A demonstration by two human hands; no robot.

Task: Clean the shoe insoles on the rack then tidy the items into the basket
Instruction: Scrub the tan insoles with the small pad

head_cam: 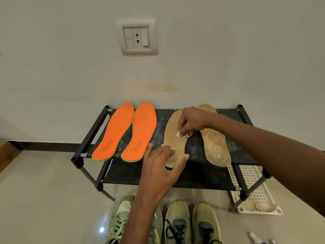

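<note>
Right hand (189, 123) fingers pinch cotton wad (182, 134) on tan insole (173, 134); left hand (163, 166) spread, pressing heel.

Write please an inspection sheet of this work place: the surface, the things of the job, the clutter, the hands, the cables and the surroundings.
Surface: black shoe rack, its top shelf speckled with pale dust.
Job's things: two orange insoles side by side on the left; tan insole under both hands; second tan insole on the right; white basket on the floor under the rack's right end.
Clutter: green shoes on the floor in front; white bottle at the bottom right.
Hands: left hand presses on the tan insole's heel; right hand pinches a small white wad against it.
Cables: nothing seen.
Surroundings: wall socket plate; stain on the wall.
</note>
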